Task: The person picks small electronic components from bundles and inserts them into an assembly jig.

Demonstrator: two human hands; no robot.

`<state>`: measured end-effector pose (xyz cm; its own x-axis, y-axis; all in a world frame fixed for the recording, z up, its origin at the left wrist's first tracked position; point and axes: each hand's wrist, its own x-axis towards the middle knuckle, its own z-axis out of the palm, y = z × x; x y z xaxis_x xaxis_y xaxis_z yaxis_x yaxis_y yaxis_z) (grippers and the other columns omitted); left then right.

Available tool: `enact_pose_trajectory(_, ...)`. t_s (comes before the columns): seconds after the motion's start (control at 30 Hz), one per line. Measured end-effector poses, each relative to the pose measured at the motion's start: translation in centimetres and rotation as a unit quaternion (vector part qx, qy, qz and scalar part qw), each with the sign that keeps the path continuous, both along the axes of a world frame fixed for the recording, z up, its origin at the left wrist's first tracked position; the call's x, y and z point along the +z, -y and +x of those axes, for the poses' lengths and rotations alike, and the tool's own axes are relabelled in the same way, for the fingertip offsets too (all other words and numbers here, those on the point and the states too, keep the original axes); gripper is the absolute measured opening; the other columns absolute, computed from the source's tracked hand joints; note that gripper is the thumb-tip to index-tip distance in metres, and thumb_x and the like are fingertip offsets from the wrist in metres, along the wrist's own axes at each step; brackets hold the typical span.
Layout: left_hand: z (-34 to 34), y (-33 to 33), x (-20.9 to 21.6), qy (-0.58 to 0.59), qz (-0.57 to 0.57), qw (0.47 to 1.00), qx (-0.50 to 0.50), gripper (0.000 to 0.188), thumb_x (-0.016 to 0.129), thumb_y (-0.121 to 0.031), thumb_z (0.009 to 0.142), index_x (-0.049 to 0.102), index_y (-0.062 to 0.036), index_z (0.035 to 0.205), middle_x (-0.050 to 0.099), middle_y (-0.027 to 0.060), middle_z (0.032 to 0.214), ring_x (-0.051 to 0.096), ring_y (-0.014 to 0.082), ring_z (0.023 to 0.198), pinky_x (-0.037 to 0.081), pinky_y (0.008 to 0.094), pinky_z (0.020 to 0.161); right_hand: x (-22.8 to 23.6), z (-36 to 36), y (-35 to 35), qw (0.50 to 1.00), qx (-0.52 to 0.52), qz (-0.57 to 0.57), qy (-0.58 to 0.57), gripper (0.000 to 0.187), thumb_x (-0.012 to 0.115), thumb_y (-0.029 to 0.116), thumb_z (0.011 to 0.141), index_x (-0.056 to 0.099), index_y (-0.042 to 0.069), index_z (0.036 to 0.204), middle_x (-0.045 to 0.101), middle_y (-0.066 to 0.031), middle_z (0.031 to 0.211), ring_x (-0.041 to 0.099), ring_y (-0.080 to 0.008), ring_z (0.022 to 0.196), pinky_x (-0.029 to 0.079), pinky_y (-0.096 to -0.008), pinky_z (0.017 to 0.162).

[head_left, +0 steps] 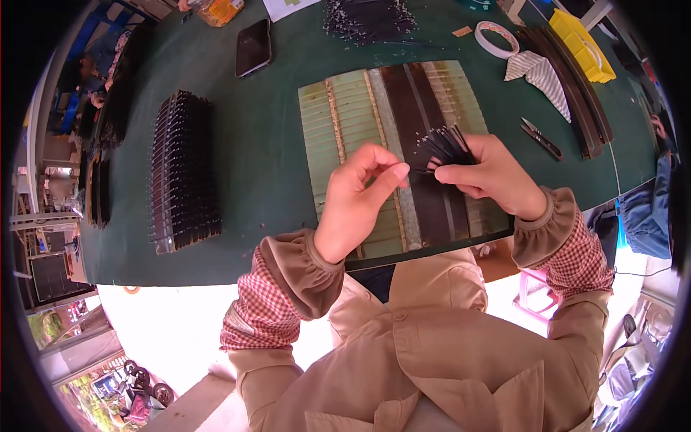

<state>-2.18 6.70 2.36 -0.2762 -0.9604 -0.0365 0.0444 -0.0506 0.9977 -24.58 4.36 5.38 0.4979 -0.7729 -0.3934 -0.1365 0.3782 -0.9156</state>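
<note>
Two bare hands are seen in the head view, held above a green tabletop (248, 173). A bundle of thin dark strands (448, 147), pale at many tips, is gripped between the thumb and bent fingers of the right hand (493, 174). The thumb and forefinger of the left hand (358, 198) are brought together just beside the bundle; whether a single strand is pinched there cannot be told. Both hands are held over a pale green ribbed board (320, 115), along which a dark strip (412, 93) is laid. To the left, a bristled dark block (183, 169) is placed well apart from the board, with a black phone (254, 47) beyond it. Loose dark strands (367, 20) are heaped past the far edge. To the right, small snips (541, 138), a striped cloth (538, 75), a tape roll (484, 42) and a yellow bin (576, 42) are set.
</note>
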Motion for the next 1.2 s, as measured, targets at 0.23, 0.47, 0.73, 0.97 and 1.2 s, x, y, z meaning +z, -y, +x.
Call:
enact_pose_trajectory(0.23, 0.7, -3.4, -0.7, 0.175, -0.172, 0.969, 0.015, 0.007, 0.064, 0.001, 0.087, 0.058, -0.0010, 0.091, 0.061, 0.0102, 0.102, 0.056, 0.0220, 0.103, 0.043, 0.0329, 0.090, -0.7, -1.4, -2.4, 0.987, 0.006, -0.115, -0.115, 0.015, 0.068, 0.002, 0.084, 0.070, -0.001, 0.099, 0.065, -0.0012, 0.087, 0.048, -0.0021, 0.060, 0.037, -0.0195, 0.051)
enact_pose_trajectory(0.47, 0.7, -6.4, -0.9, 0.250, -0.242, 0.937, 0.032, 0.012, 0.067, 0.003, 0.080, 0.060, 0.0001, 0.090, 0.060, 0.0128, 0.108, 0.052, 0.0339, 0.115, 0.040, 0.0423, 0.096, -2.0, -2.5, -4.7, 0.983, -0.013, -0.158, -0.096, 0.016, 0.071, 0.004, 0.082, 0.068, -0.004, 0.095, 0.061, -0.0056, 0.076, 0.053, -0.0092, 0.069, 0.044, -0.0262, 0.063)
enact_pose_trajectory(0.73, 1.1, -7.9, -1.8, 0.276, -0.267, 0.921, 0.061, 0.013, 0.064, 0.005, 0.079, 0.064, 0.0018, 0.092, 0.061, 0.0158, 0.113, 0.053, 0.0370, 0.117, 0.040, 0.0468, 0.101, -1.0, -3.0, -4.7, 0.949, 0.037, -0.223, -0.220, 0.017, 0.072, 0.002, 0.078, 0.062, -0.005, 0.089, 0.054, -0.0147, 0.074, 0.055, -0.0245, 0.064, 0.044, -0.0337, 0.061)
enact_pose_trajectory(0.97, 1.2, -8.0, -2.0, 0.275, -0.290, 0.916, 0.040, 0.020, 0.066, 0.001, 0.078, 0.066, 0.0000, 0.099, 0.059, 0.0176, 0.121, 0.051, 0.0379, 0.119, 0.038, 0.0502, 0.103, -1.7, -2.5, -5.1, 0.932, 0.029, -0.290, -0.215, 0.020, 0.072, 0.002, 0.076, 0.061, -0.006, 0.091, 0.057, -0.0153, 0.077, 0.055, -0.0313, 0.065, 0.045, -0.0353, 0.061)
enact_pose_trajectory(1.2, 0.1, -8.5, -1.5, 0.412, -0.338, 0.844, -0.055, 0.039, 0.069, -0.012, 0.076, 0.065, -0.0026, 0.113, 0.048, 0.0191, 0.137, 0.044, 0.0388, 0.126, 0.033, 0.0552, 0.106, -1.2, -2.1, -6.1, 0.898, 0.052, -0.349, -0.264, 0.023, 0.071, 0.000, 0.077, 0.060, -0.005, 0.096, 0.057, -0.0139, 0.080, 0.056, -0.0291, 0.067, 0.045, -0.0333, 0.061)
